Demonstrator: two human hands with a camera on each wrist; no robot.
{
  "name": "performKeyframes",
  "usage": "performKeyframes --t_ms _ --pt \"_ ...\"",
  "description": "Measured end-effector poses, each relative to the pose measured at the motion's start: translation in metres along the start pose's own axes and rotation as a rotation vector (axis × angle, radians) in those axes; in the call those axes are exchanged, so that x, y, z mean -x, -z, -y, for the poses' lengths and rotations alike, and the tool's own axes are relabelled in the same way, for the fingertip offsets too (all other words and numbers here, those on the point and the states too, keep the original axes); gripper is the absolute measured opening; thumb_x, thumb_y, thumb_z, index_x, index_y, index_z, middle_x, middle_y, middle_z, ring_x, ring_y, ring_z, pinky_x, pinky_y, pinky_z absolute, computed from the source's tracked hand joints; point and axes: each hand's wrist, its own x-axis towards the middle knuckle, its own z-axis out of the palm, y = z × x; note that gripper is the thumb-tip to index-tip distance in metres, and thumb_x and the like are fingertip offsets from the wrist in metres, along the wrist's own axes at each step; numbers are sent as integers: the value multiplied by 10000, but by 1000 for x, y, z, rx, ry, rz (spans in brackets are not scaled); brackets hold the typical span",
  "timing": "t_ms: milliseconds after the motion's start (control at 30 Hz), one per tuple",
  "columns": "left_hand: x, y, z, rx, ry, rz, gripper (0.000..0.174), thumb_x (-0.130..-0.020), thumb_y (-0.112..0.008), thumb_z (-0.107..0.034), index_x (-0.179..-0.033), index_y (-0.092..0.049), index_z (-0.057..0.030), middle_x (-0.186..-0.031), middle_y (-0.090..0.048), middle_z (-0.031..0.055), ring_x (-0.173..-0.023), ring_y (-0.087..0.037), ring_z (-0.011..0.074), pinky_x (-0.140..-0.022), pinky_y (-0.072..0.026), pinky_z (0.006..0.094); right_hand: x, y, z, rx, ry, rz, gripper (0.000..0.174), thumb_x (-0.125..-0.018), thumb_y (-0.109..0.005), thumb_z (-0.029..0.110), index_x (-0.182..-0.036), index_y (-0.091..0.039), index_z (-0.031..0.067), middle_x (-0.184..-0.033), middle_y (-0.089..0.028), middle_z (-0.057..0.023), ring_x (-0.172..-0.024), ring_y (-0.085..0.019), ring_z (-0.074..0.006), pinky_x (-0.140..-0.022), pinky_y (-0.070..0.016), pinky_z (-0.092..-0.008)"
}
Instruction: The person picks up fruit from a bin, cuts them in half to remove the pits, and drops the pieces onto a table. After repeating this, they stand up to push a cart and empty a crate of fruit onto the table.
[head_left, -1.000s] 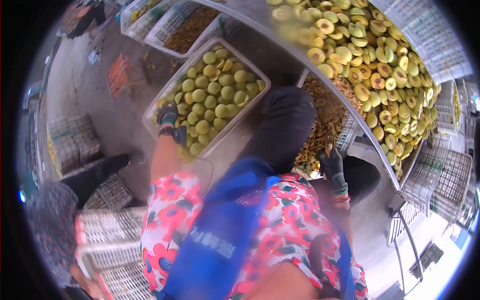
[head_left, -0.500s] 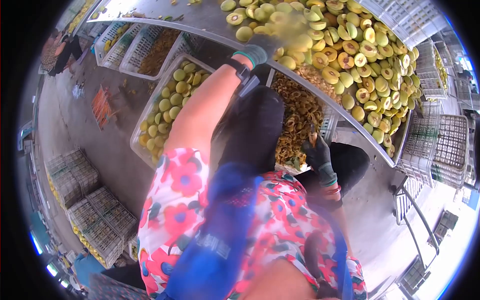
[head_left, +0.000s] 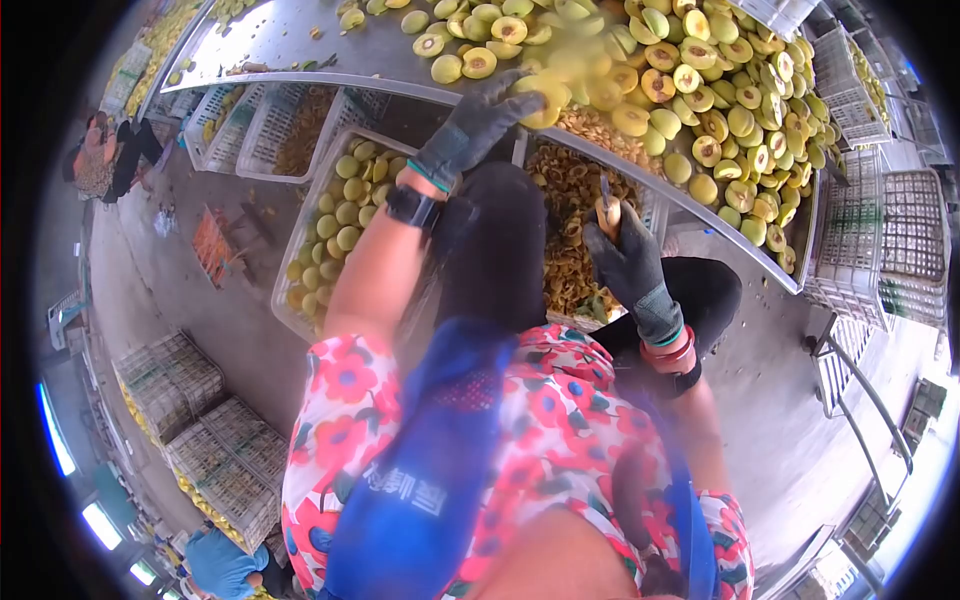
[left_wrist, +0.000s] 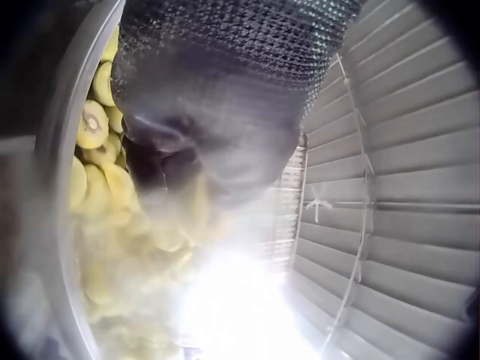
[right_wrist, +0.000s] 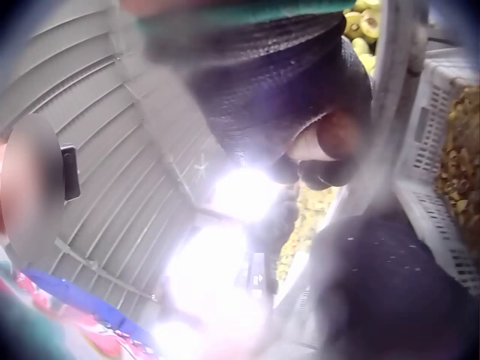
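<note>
Gloved and extended over the table edge, my left hand (head_left: 475, 128) pinches a yellow fruit (head_left: 546, 98) between thumb and fingers in the head view. Glare and blur hide much of that grip in the left wrist view, where the dark glove (left_wrist: 217, 97) is near cut fruit (left_wrist: 92, 124). My right hand (head_left: 637, 275) grips the light wooden handle (head_left: 608, 216) of a small tool, its narrow metal end pointing away from me, above a crate of brown scraps (head_left: 565, 255). In the right wrist view, gloved fingers curl round the handle (right_wrist: 311, 144).
Halved fruit (head_left: 745, 120) covers much of the metal-edged table (head_left: 400, 85). A crate of whole round green fruit (head_left: 325, 225) stands left of my knee. Stacked crates (head_left: 225, 455) are at lower left, others (head_left: 910, 230) at right. A metal frame (head_left: 865, 425) stands at lower right.
My left hand has gone from the green fruit crate up to the table, then back slightly toward me with a fruit in it. The right hand still holds the tool, now slightly higher in view.
</note>
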Motion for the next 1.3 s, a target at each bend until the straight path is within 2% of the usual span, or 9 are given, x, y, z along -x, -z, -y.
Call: performKeyframes --t_ms 133,233,367,533,600,667,767,867,1300 --pt "30 -37 -10 -21 -203 34 393 -816 -649 -231 -1146 -536 -49 -996 -586 26 -871 -557 80 -707 -488 215 -13 3 41 77 106 -33 171 -871 -549 108 -1004 -468 36 -631 -471 14 -428 -445 -56 -385 -361 -217" --pt "42 -56 -18 25 -62 2 406 -824 -645 -245 -1158 -530 -44 -1055 -575 37 -931 -551 96 -780 -482 231 -12 1 52 -220 -62 -103 185 -865 -556 99 -1010 -467 26 -640 -481 2 -430 -451 -62 -381 -362 -212" --pt "57 -85 -5 17 -273 42 410 -846 -621 -240 -1180 -502 -35 -1079 -571 53 -975 -546 131 -858 -455 275 -9 8 85 -792 -320 -252 193 -851 -576 87 -1007 -486 20 -673 -528 -14 -450 -464 -53 -393 -369 -201" --pt "60 -94 -9 -493 -405 26 513 -839 -636 -209 -1256 -404 -22 -1090 -575 94 -990 -547 158 -864 -447 309 -8 26 64 279 189 -492 208 -815 -623 81 -982 -512 26 -726 -559 -10 -524 -489 -53 -445 -397 -213" --pt "61 -95 -4 -432 -326 -38 533 -838 -625 -218 -1277 -397 -20 -1115 -557 91 -1003 -531 155 -872 -436 303 -6 21 57 112 34 -562 223 -804 -632 83 -981 -508 29 -732 -558 -5 -567 -492 -61 -479 -414 -228" --pt "59 -98 2 -192 -226 -61 545 -837 -605 -234 -1293 -400 -17 -1164 -526 87 -1039 -501 157 -901 -413 293 2 18 57 379 176 -425 218 -807 -621 75 -984 -501 32 -732 -541 -2 -562 -486 -59 -472 -409 -225" --pt "64 -106 -19 -249 -439 -166 490 -866 -566 -256 -1264 -422 -9 -1179 -511 93 -1050 -489 154 -911 -403 297 11 5 62 140 80 -219 218 -819 -586 48 -1015 -490 37 -750 -501 5 -564 -468 -49 -461 -395 -223" --pt "68 -109 -24 -131 -314 -40 424 -932 -432 -292 -1249 -436 -11 -1201 -497 114 -1065 -491 176 -932 -389 303 13 -2 59 18 56 -218 223 -831 -572 44 -1038 -489 35 -760 -499 7 -582 -462 -45 -469 -394 -221" --pt "72 -130 -5 88 -407 -93 357 -961 -401 -283 -1180 -410 -1 -1050 -523 100 -963 -504 138 -845 -423 270 13 -12 54 -415 -102 -236 239 -885 -516 58 -1113 -445 57 -778 -539 -13 -485 -484 -59 -389 -380 -198"
